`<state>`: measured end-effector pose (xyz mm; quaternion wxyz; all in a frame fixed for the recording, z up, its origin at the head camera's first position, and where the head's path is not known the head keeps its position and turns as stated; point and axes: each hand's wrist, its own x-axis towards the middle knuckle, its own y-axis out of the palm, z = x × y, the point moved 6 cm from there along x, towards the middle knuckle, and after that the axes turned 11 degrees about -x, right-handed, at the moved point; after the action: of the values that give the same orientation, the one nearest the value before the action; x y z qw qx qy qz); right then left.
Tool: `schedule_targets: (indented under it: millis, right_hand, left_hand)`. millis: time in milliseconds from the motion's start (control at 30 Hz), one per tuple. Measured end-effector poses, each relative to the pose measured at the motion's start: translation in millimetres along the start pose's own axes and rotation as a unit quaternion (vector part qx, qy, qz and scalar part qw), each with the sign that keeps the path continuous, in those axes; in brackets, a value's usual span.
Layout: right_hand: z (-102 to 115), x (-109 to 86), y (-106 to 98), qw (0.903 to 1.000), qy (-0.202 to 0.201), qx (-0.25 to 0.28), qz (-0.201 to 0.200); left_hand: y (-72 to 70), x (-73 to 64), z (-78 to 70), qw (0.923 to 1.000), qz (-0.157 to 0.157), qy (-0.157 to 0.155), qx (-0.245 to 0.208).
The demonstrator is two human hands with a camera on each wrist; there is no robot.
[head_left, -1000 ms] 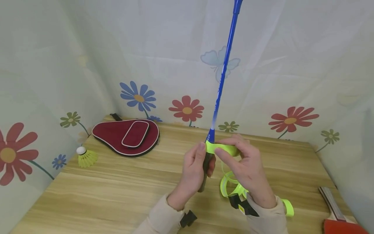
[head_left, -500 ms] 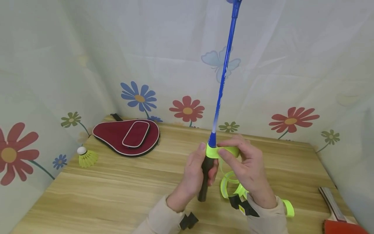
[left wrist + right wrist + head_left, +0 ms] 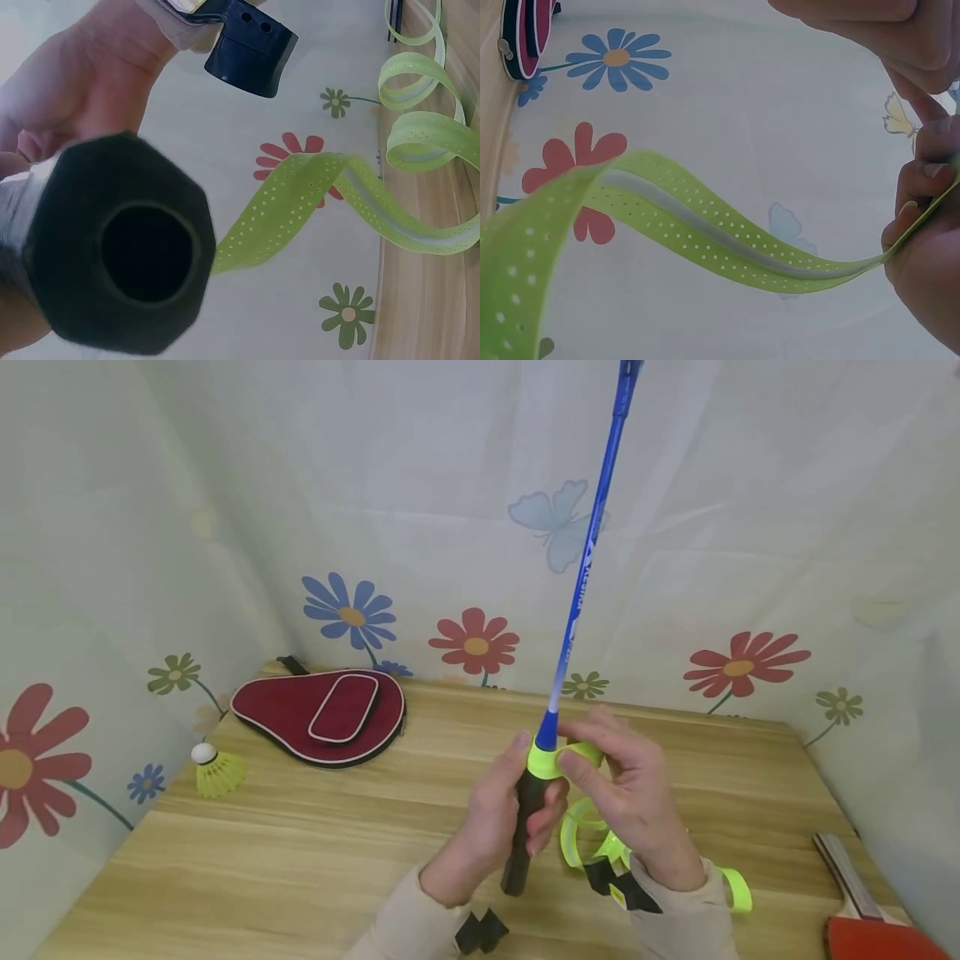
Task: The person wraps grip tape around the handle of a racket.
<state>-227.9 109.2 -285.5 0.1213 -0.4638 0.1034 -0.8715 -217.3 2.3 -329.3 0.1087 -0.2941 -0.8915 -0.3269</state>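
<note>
My left hand grips the black handle of a blue badminton racket. The racket stands nearly upright, leaning right, its head beyond the top of the head view. Yellow-green perforated grip tape circles the top of the handle, just under the blue cone. Close on the right, my right hand pinches that tape between thumb and fingers. In the left wrist view the handle's butt end faces the camera. A twisting length of tape runs from the right hand in the right wrist view.
Loose tape coils lie on the wooden table below my right hand. A maroon paddle case and a yellow shuttlecock are at the left. A red table tennis bat lies front right. A flowered curtain encloses the table.
The racket has turned in my left hand, so more lettering shows on its shaft. Its handle reaches lower. The tape loop between handle and right hand is shorter.
</note>
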Motion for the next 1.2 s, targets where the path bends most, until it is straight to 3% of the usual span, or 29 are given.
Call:
schedule_targets:
  millis: [233,400,600,833,1000,1200]
  right_hand:
    - [2.9,-0.4,7.4,0.9989,-0.025,0.01,0.04]
    - [4.0,-0.3,7.5,0.998,-0.032,0.038,0.04]
    - [3.6,-0.2,3.5,0.9971,-0.03,0.068,0.013]
    - [5.3,2.2,-0.2,0.997,-0.023,0.074,-0.005]
    - [6.1,3.0,-1.0,0.9973,-0.028,0.064,-0.021]
    - [4.1,2.3,0.8,0.9984,-0.025,0.046,-0.021]
  left_hand:
    - [4.5,0.7,3.4,0.9984,0.044,-0.018,-0.032]
    - [5.6,0.1,6.3,0.9966,0.058,-0.03,-0.05]
    - [3.7,1.0,7.0,0.9985,0.047,-0.023,-0.016]
    - [1.6,0.9,1.7,0.9988,0.025,0.033,0.026]
    - [-0.5,0.3,-0.7,0.9974,0.003,0.065,0.031]
    - [-3.7,-0.9,0.0,0.9969,-0.018,0.072,0.028]
